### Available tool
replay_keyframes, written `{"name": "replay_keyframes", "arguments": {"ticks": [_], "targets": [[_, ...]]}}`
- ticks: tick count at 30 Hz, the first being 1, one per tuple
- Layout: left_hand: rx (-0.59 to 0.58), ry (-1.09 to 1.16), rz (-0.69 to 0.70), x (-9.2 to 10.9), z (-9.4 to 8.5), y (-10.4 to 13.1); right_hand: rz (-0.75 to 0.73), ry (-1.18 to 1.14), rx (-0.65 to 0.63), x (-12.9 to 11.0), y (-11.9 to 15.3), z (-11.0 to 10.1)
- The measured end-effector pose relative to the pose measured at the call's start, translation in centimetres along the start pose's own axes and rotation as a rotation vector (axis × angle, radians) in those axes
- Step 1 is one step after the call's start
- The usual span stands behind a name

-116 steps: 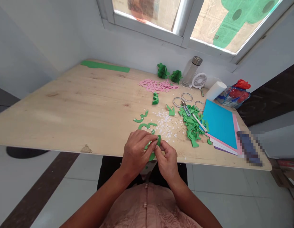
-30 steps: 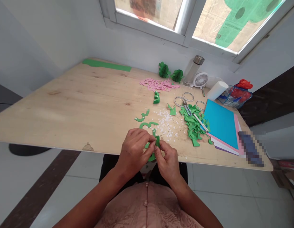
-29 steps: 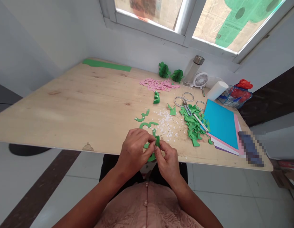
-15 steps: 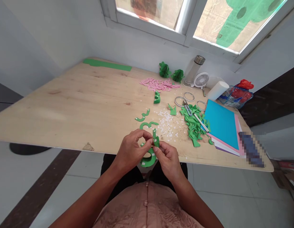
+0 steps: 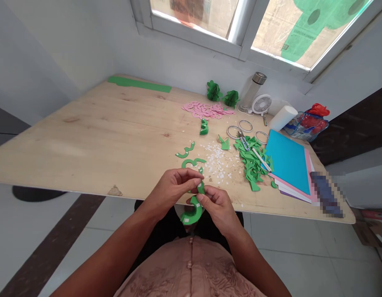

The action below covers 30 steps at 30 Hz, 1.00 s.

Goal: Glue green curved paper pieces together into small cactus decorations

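Note:
A curved green paper cutout (image 5: 193, 212) with small white squares on it is held at the table's front edge, its lower part hanging over my lap. My right hand (image 5: 220, 206) pinches it between thumb and fingers. The thumb and fingertips of my left hand (image 5: 170, 187) come together at its upper part; whatever lies between them is too small to make out. Just beyond, a wavy green cutout (image 5: 193, 162) and another green cutout (image 5: 185, 151) lie flat, also with white squares. Tiny white paper bits (image 5: 220, 161) are scattered to the right.
Green scraps (image 5: 252, 165) lie to the right under thread snips (image 5: 244, 141) and a white pen (image 5: 261, 160). Coloured sheets (image 5: 288, 161) lie beyond them. Further back are a folded green stack (image 5: 204, 127), pink cutouts (image 5: 206, 110), metal rings (image 5: 245, 126), a small fan (image 5: 261, 104) and a bottle (image 5: 252, 90).
My left fingers have straightened and shifted slightly right along the green cutout. Its lower curve now hangs lower and more open, while my right hand keeps its grip.

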<state>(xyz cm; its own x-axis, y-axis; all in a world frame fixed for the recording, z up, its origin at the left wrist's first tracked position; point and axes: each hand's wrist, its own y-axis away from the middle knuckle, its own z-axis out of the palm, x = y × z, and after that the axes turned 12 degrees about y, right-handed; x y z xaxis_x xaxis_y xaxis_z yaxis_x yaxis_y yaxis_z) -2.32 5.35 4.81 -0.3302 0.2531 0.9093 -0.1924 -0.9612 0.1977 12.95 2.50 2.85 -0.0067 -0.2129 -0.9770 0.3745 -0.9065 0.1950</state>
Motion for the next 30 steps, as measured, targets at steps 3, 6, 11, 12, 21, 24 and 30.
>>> {"name": "replay_keyframes", "arguments": {"ticks": [3, 6, 11, 12, 21, 24, 30], "targets": [[-0.027, 0.011, 0.002, 0.2, 0.0, -0.1, 0.006, 0.023, -0.025, 0.0, 0.0, -0.2], [-0.044, 0.048, -0.018, 0.1, -0.1, -0.2, 0.002, 0.027, -0.048, -0.2, 0.1, -0.4], [-0.064, 0.165, -0.076, -0.3, -0.4, 0.0, -0.014, -0.038, -0.105, -0.5, 0.1, -0.5], [-0.082, 0.188, -0.090, -0.4, -0.4, 0.1, -0.018, -0.052, -0.112, -0.5, 0.1, -0.5], [-0.260, 0.344, -0.227, -1.0, -0.4, 0.8, 0.000, -0.145, -0.177, -0.1, 0.2, -0.4], [-0.259, 0.323, -0.214, -0.9, -0.3, 0.9, 0.016, -0.161, -0.198, -0.2, 0.2, -0.2], [-0.222, 0.270, -0.159, -1.2, -0.3, 0.9, 0.050, -0.111, -0.201, -0.2, 0.3, -0.1]]}}
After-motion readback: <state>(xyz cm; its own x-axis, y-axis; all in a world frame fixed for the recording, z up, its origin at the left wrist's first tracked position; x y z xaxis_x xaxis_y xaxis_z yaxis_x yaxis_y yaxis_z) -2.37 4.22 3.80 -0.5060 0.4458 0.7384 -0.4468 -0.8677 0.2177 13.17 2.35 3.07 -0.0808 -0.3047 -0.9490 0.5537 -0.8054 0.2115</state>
